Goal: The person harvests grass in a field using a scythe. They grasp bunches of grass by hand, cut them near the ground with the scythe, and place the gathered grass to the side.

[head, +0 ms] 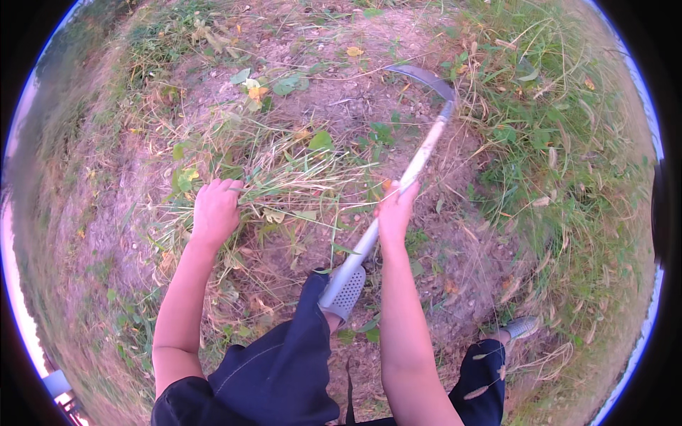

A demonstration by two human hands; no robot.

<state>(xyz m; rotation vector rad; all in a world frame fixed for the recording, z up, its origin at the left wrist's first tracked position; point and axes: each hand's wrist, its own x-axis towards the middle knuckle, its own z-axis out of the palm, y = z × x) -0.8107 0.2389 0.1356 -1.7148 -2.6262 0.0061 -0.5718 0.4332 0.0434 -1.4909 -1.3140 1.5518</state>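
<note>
My right hand [397,210] grips the long pale handle [421,154] of a sickle. Its curved metal blade [426,80] points up and to the left, just over the soil. The lower end of the handle reaches down across my shoe. On the left, my left hand [217,210] is closed around the ends of a bunch of grass stalks [298,178]. Those stalks fan out to the right over the ground, towards my right hand. My left fingertips are hidden behind the back of the hand.
Tall green grass with seed heads [565,175] stands along the right. Bare soil [341,101] with scattered leaves lies ahead. A perforated grey shoe [349,293] is under the handle, and another shoe [522,327] is at lower right. More weeds [170,42] grow at upper left.
</note>
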